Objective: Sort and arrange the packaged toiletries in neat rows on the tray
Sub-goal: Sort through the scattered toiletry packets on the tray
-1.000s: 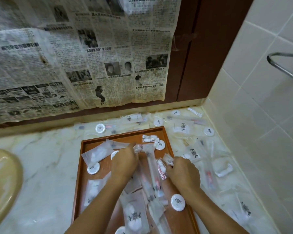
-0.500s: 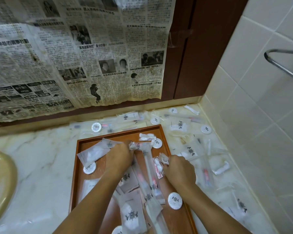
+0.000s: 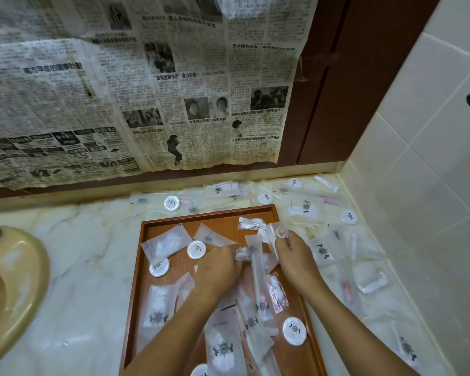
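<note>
A brown wooden tray (image 3: 144,256) lies on the marble counter, strewn with clear toiletry packets and round white soap discs (image 3: 196,249). My left hand (image 3: 217,270) and my right hand (image 3: 296,263) are both over the middle of the tray, fingers curled into a bunch of clear packets. A long thin toothbrush packet (image 3: 257,270) runs between the two hands. My right hand pinches a crumpled clear packet (image 3: 276,232) at its fingertips. More packets (image 3: 223,346) lie under my forearms.
Many more packets and a soap disc (image 3: 349,217) are scattered on the counter (image 3: 79,267) behind and right of the tray. A beige sink (image 3: 14,289) is at left. A tiled wall (image 3: 418,199) rises at right, newspaper (image 3: 147,90) behind.
Both hands have stayed in the packet pile at the tray's middle; the right hand has lifted a crumpled packet. The left-side packets and a soap disc have shifted.
</note>
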A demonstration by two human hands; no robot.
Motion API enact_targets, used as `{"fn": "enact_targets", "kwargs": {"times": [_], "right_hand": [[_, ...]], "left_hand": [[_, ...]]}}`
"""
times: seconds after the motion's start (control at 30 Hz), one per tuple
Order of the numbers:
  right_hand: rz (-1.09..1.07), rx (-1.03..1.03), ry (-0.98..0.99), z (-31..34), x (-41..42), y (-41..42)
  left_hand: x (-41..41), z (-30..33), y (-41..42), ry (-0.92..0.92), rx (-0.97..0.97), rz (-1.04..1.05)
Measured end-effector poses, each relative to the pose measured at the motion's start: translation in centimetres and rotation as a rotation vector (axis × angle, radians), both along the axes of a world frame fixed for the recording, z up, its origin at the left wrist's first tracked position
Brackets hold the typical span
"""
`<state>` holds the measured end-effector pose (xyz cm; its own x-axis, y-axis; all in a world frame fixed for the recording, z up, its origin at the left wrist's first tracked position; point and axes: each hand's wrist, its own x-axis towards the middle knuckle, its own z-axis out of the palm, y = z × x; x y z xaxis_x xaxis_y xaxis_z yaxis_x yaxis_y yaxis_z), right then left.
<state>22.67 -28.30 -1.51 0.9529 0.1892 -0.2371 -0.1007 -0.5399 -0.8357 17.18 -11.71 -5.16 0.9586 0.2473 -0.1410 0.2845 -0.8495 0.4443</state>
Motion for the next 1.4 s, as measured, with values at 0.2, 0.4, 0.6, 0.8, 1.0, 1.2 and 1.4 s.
{"fn": "enact_targets", "kwargs": {"times": [0.2, 0.4, 0.6, 0.8, 1.0, 1.2, 1.4], "right_hand": [[0.088, 0.069, -0.023, 0.4, 0.1, 1.7], [0.170, 0.089, -0.013, 1.0, 0.5, 4.2], [0.241, 0.043, 0.021, 0.8, -0.4, 5.8], [0.299, 0.063, 0.066, 1.1, -1.2, 7.0], [0.333, 0.111, 0.089, 1.6, -1.3, 8.7], [0.376, 0.089, 0.067, 0.3, -0.3, 11.1], [0.479, 0.021, 0.028, 0.9, 0.4, 15.0]], "left_hand": [[-1.1, 0.7, 3.7, -0.131, 0.036, 0.158], [-3.3, 1.2, 9.7, -0.060, 0.081, 0.468], [-5.5, 0.3, 10.5, 0.037, 0.150, 0.480], [-7.1, 0.9, 9.1, -0.003, 0.155, 0.370], [-8.0, 0.4, 8.1, -0.013, 0.079, 0.386], [-9.6, 1.3, 8.1, -0.143, 0.003, 0.434], [-11.7, 1.9, 10.4, -0.298, -0.259, 0.573]]}}
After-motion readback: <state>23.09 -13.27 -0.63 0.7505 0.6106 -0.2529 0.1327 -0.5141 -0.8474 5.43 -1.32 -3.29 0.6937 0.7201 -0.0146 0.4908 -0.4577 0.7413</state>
